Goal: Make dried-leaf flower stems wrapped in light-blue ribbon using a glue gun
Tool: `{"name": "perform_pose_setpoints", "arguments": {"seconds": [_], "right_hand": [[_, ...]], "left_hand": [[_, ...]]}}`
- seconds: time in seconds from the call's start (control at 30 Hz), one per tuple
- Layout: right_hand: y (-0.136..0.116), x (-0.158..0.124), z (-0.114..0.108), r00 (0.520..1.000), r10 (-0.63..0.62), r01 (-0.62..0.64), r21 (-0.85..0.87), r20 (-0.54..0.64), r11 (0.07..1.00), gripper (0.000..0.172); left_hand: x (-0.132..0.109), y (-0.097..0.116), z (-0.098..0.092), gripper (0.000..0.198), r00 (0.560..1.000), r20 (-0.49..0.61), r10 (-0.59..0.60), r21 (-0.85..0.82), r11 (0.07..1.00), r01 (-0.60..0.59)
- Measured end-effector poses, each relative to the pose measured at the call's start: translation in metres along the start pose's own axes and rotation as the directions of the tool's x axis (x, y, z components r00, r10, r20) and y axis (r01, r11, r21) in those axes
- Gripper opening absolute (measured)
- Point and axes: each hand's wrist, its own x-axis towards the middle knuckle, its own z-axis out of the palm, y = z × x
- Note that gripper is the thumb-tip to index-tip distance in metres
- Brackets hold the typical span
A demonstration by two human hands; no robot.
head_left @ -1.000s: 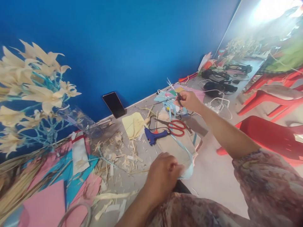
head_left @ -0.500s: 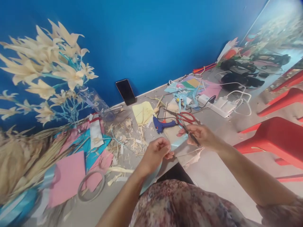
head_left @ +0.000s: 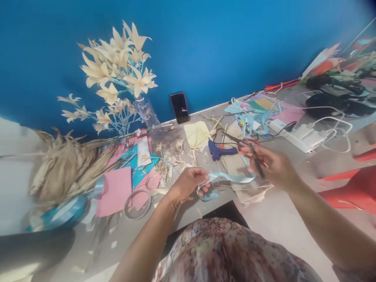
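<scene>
My left hand (head_left: 194, 182) pinches a light blue ribbon (head_left: 232, 178), which loops below the fingers. From the pinch, the ribbon stretches right toward my right hand (head_left: 268, 162). My right hand is closed around a slim dark tool (head_left: 257, 162) of a kind I cannot make out. Whether the ribbon's far end touches my right hand is unclear. Just beyond that hand lie red-handled scissors (head_left: 245, 143), partly hidden. A blue glue gun (head_left: 220, 150) rests left of them. Under the ribbon is a beige folded piece (head_left: 235, 166) on the table.
Cream flowers (head_left: 117, 74) stand at the back left beside a leaning phone (head_left: 179, 107). Dried husks (head_left: 64, 168), pink paper (head_left: 114, 192), a tape ring (head_left: 138, 204) and a blue ribbon roll (head_left: 63, 213) lie left. A white power strip (head_left: 299, 137) and a red chair (head_left: 352, 192) are right.
The view has swung left, shifting the scene rightward. My hands are farther apart, with a longer stretch of ribbon showing between them. The dark tool stays in my right hand.
</scene>
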Motion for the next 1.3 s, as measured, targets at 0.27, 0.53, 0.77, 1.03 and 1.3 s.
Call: {"name": "perform_pose_setpoints", "arguments": {"seconds": [0.27, 0.53, 0.77, 1.03, 1.3], "right_hand": [[0.006, -0.065, 0.061, 0.788, 0.193, -0.357, 0.178, 0.585, 0.917, 0.063], [0.007, -0.07, 0.099, 0.819, 0.117, -0.31, 0.262, 0.562, 0.914, 0.062], [0.008, -0.067, 0.106, 0.817, 0.248, -0.479, 0.373, 0.521, 0.795, 0.058], [0.003, -0.059, 0.112, 0.782, 0.178, -0.54, 0.506, 0.597, 0.673, 0.061], [-0.003, -0.051, 0.122, 0.794, 0.17, -0.494, 0.456, 0.584, 0.74, 0.069]], "left_hand": [[-0.012, -0.005, -0.004, 0.036, 0.993, -0.052, 0.103, -0.264, 0.958, -0.113], [-0.019, -0.018, 0.014, 0.045, 0.969, -0.182, 0.17, -0.305, 0.927, -0.22], [-0.03, -0.023, 0.007, 0.044, 0.984, -0.105, 0.144, -0.194, 0.967, -0.163], [-0.024, -0.022, 0.005, 0.031, 0.979, -0.148, 0.139, -0.173, 0.971, -0.164], [-0.02, -0.02, -0.001, 0.031, 0.958, -0.167, 0.233, -0.116, 0.96, -0.254]]}}
